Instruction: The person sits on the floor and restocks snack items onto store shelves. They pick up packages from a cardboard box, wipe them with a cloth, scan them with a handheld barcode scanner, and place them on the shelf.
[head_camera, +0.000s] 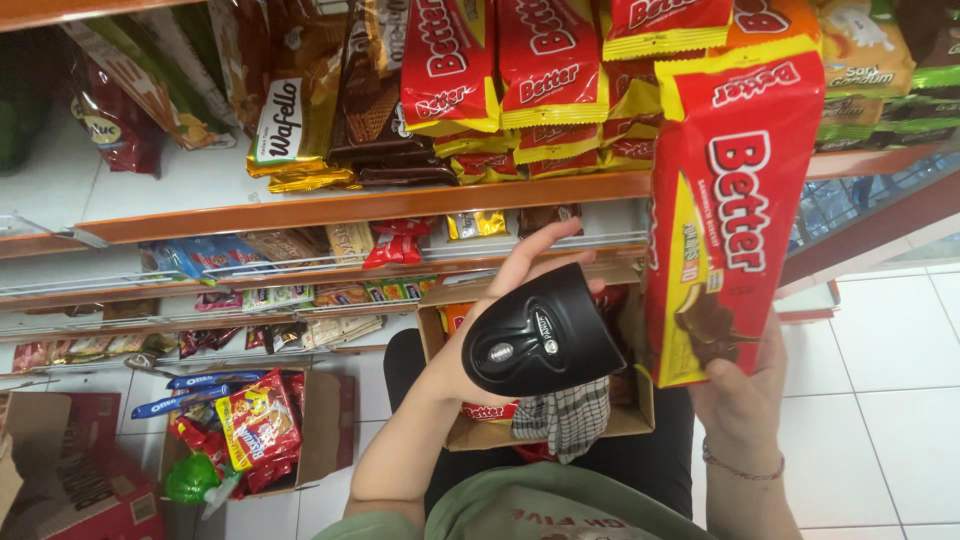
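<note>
My left hand (520, 275) grips a black handheld barcode scanner (540, 335), held over an open cardboard box (436, 330) on my lap. My right hand (740, 385) holds up a tall red and yellow biscuit pack (735, 210) by its lower end, just to the right of the scanner. The scanner's head points toward the pack. A checked cloth (565, 415) hangs at the front of the box.
Wooden shelves (330, 208) ahead carry more red and yellow packs (500, 70) and brown wafer bags (300, 120). A second open box (325, 420) of snack packs stands on the white tiled floor (890, 380) at lower left, beside a red carton (70, 480).
</note>
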